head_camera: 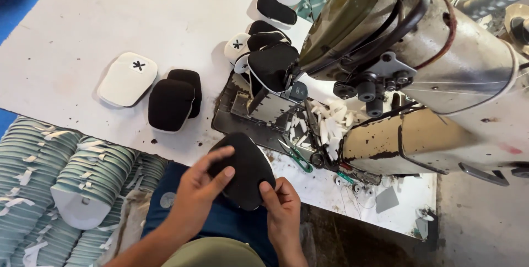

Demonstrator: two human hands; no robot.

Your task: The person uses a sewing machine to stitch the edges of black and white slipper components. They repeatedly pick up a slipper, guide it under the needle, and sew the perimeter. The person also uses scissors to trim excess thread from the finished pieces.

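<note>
Low in the frame's centre, the left hand and right hand both pinch one black padded piece between curled fingers.

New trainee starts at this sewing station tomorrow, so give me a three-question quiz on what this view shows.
1. True or false: both hands hold the black padded piece.
2. Which lies on the white table beside the two stacked black pieces? A) a white piece with a black star mark B) a red spool C) a hammer
3. What colour are the handles of the snips near the sewing machine?

Key: 1 true: left hand, right hand. 2 A. 3 green.
</note>
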